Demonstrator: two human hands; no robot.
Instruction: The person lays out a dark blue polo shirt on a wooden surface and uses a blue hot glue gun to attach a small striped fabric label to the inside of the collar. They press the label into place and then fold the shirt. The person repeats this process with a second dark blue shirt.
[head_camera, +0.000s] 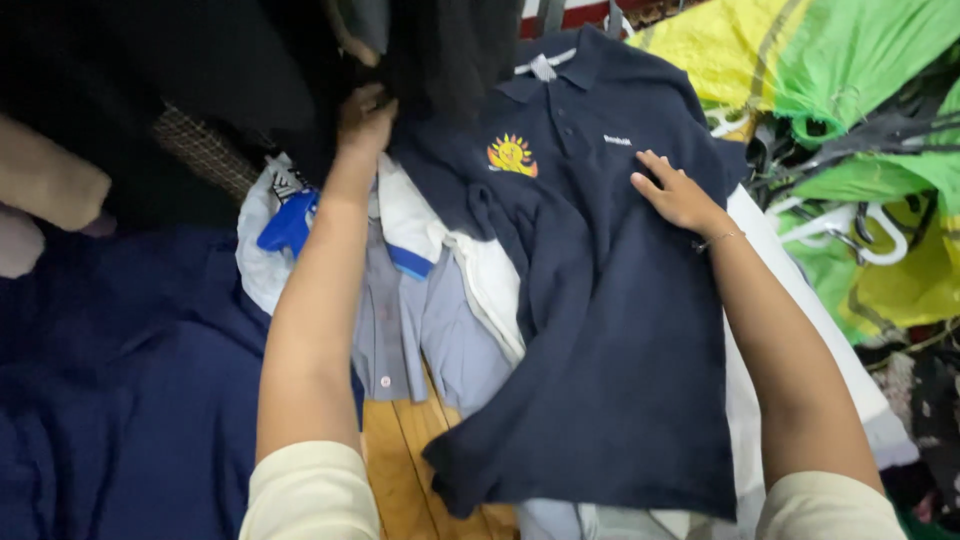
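Seen from above, a navy polo shirt (600, 330) lies face up across the centre of the frame, collar toward the top, a yellow-and-orange sun emblem on one side of the chest. The right hand (675, 195) rests flat and open on the upper chest, right of centre, fingers spread — pressing the fabric rather than gripping it. The left hand (362, 122), in the upper left of centre, is closed around dark cloth at the shirt's sleeve edge; whether that cloth is the sleeve itself or the black garment (250, 80) above it cannot be told.

The shirt looks laid out but not yet folded — its left side is bunched and the hem lies askew. Under it sit a grey button shirt (410, 330) and a white garment (490, 280) on a wooden surface (400, 470). Green and yellow sacks (850, 60) and white hangers (860, 230) fill the upper right.
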